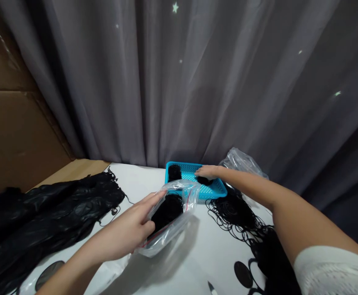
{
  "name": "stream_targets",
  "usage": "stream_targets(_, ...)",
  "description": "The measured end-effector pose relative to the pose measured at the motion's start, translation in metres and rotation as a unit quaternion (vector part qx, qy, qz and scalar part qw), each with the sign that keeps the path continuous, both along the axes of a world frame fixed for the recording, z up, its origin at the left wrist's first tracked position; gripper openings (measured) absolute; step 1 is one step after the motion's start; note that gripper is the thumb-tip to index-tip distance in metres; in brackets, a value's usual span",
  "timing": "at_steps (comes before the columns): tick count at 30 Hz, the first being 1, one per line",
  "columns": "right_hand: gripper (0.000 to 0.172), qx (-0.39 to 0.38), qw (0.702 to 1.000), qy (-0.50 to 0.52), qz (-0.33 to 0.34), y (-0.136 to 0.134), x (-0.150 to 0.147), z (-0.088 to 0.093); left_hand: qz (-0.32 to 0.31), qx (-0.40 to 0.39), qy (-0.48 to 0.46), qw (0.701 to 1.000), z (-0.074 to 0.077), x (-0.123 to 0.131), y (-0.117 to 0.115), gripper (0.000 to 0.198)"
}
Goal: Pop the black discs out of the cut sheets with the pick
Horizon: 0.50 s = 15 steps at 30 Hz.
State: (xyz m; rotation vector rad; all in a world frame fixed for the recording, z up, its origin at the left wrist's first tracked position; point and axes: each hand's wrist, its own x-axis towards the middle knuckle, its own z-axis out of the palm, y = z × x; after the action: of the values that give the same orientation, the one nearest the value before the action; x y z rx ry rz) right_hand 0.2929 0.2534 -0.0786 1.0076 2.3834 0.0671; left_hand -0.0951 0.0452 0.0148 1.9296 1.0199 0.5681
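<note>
head view shows our left hand [130, 231] clasping a clear zip bag [174, 229] at its open mouth, held tilted just above the white table [197, 258]. a dark wad of cords [166, 211] sits inside the bag. our right hand [208, 171] reaches into the blue basket [216, 189] at the table's far edge, fingers laid flat over a small black bundle [204, 180]; we cannot tell whether they close on it. loose black loops [237, 213] lie under that forearm, a black heap [44, 221] lies at far left, and a grey curtain [197, 82] hangs behind.
</note>
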Motion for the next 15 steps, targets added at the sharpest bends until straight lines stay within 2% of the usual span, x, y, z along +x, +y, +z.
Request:
stream_targets(2, 0.063, 0.006, 0.999, 0.02, -0.038, -0.005, 0.0, 0.001, 0.003, -0.014, 0.01, 1.0, 0.001, 0.001, -0.001, 0.078)
stream_targets(3, 0.061, 0.009, 0.998, 0.033, -0.055, -0.008, -0.001, 0.002, 0.005, -0.021, 0.013, 1.0, 0.002, 0.001, -0.001, 0.078)
stream_targets(6, 0.041, 0.017, 0.991, 0.088, -0.101, -0.018, -0.004, 0.012, 0.006, -0.037, 0.003, 0.999, 0.004, 0.002, -0.002, 0.08)
stream_targets(8, 0.032, 0.032, 0.981, 0.141, -0.132, -0.027, -0.003, 0.026, 0.002, -0.051, -0.001, 0.999, 0.005, 0.002, -0.002, 0.082)
stream_targets(11, 0.026, 0.06, 0.953, 0.239, -0.174, -0.044, 0.002, 0.058, -0.009, -0.08, -0.001, 0.997, 0.005, 0.002, 0.0, 0.085)
stream_targets(15, 0.026, 0.056, 0.908, 0.369, -0.189, -0.08, 0.0, 0.114, -0.034, -0.087, -0.003, 0.996, 0.003, 0.002, 0.004, 0.088)
